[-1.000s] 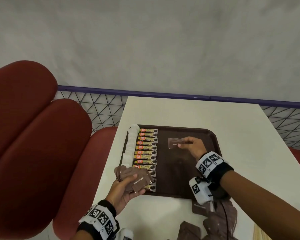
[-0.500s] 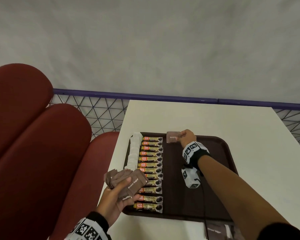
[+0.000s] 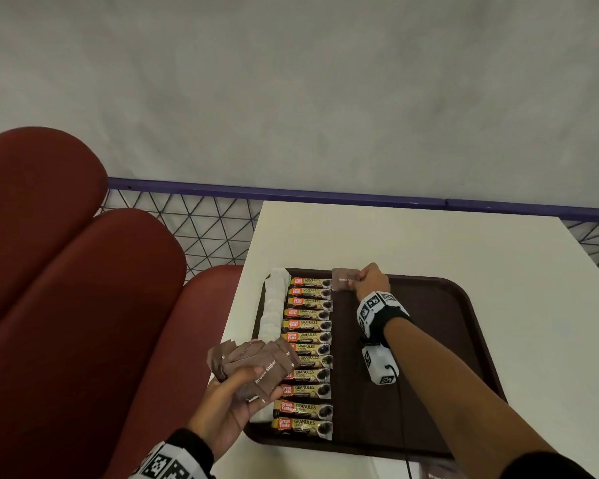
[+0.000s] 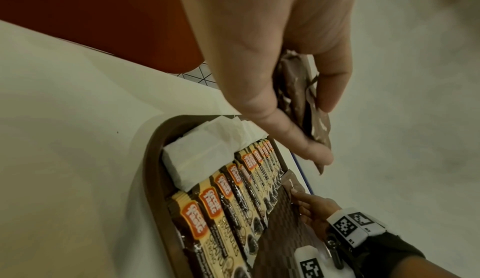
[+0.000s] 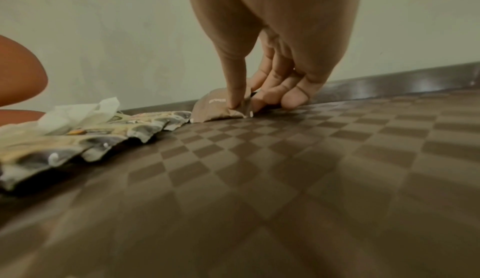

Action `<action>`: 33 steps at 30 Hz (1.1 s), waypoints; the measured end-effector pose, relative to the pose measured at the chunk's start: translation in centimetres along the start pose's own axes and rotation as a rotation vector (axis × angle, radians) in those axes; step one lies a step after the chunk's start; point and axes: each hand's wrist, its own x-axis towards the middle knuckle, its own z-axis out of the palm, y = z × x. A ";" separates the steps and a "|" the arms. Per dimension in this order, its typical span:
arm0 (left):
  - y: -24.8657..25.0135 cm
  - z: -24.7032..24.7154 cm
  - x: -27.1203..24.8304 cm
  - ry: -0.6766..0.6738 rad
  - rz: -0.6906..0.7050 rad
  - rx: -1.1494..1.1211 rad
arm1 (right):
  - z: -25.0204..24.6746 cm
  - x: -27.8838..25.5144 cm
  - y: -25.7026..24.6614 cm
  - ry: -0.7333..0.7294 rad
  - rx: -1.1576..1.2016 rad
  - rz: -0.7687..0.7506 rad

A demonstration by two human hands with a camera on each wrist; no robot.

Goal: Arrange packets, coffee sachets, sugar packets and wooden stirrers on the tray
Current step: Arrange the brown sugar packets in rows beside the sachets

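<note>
The right hand (image 3: 372, 281) pinches one brown sugar packet (image 3: 343, 279) at the tray's (image 3: 464, 305) far edge, beside the coffee sachets (image 3: 306, 347). Its wrist view shows the packet touching the checkered floor. The left hand (image 3: 229, 402) clasps a fanned packet bundle (image 3: 256, 366).

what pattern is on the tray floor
A brown checkerboard of lighter and darker squares covers the tray; the right wrist view shows it best.

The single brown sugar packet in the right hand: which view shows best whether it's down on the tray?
Right wrist view: the brown sugar packet touches the tray floor, pinched by the right hand. Head view shows its place beside the coffee sachets; left wrist view, a distant sliver.
</note>
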 end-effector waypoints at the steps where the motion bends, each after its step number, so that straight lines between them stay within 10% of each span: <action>1: 0.0 0.0 0.0 -0.004 0.000 0.001 | 0.0 0.0 0.0 0.001 -0.007 -0.003; 11: -0.1 1.1 0.7 0.042 0.024 -0.006 | -2.0 -3.1 -0.2 0.004 0.055 -0.207; 21: -1.3 2.6 0.3 0.077 0.030 0.074 | -4.9 -14.4 -1.6 -0.623 0.227 -0.428; 33: -1.3 3.2 -0.8 0.046 0.019 0.060 | -4.3 -16.9 -1.7 -0.802 0.387 -0.316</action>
